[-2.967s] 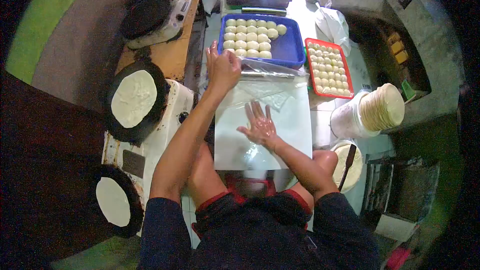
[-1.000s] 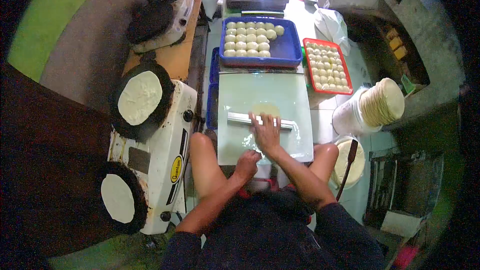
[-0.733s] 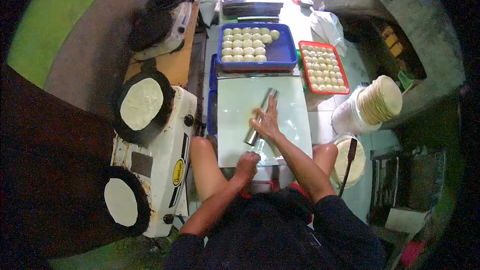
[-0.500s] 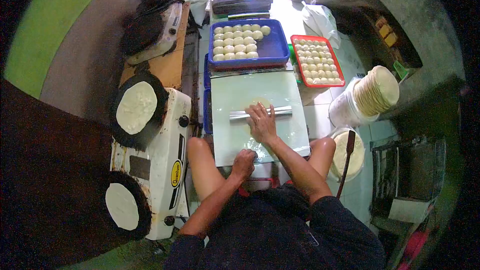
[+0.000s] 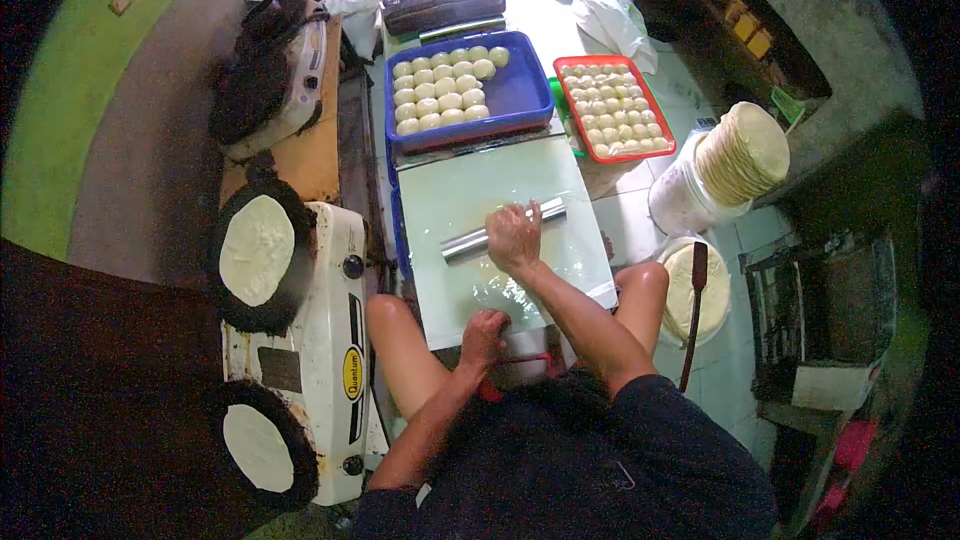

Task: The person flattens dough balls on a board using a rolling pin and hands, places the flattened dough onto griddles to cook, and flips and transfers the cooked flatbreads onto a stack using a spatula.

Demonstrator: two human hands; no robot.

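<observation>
My right hand (image 5: 514, 238) is curled over the middle of a shiny metal rolling pin (image 5: 460, 246), which lies slantwise on a pale green board (image 5: 435, 190). Under and around the pin a thin, see-through sheet of dough seems to show, but its outline is hard to make out. My left hand (image 5: 485, 337) is closed at the board's near edge; whatever its fingers hold, if anything, is hidden. Beyond the board, a blue tray (image 5: 525, 90) carries rows of round dough balls (image 5: 445, 87).
To the left, a white two-burner stove (image 5: 335, 340) bears two dark pans with flat dough rounds (image 5: 257, 250). On the right are a red tray of dough balls (image 5: 612, 110), a stack of flatbreads (image 5: 745, 155) on a white bucket (image 5: 685, 195), and a dark-handled tool (image 5: 698, 285).
My right hand has gone from spread fingers to a curled grip on the rolling pin, which has turned to a slant. My left hand stays near the board's edge. The whole view has tilted.
</observation>
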